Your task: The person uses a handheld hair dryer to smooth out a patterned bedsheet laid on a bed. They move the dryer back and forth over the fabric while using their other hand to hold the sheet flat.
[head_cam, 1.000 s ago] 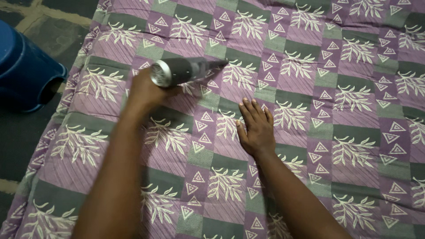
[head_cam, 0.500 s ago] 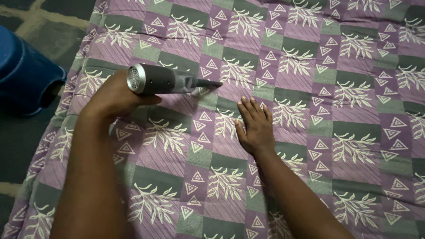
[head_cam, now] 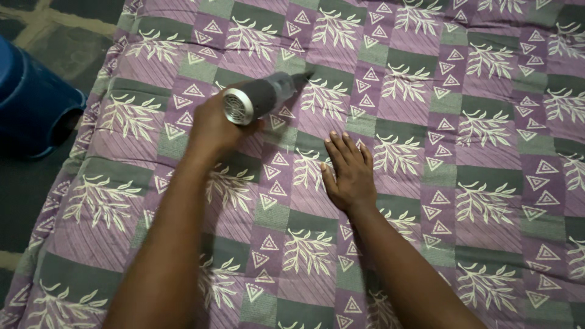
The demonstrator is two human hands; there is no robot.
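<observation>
Grey cylindrical handheld vacuum, vented round rear cap toward the camera and dark narrow nozzle touching the purple-and-green quilted bedspread, is clenched in the left hand. Just right of that grip and nearer the person, the right hand lies flat with fingers spread, grasping nothing, pressing the soft cloth. The loose fabric (printed with leaves and triangles) could likely bunch into the nozzle if it tilts. A blue plastic container stands far left.
</observation>
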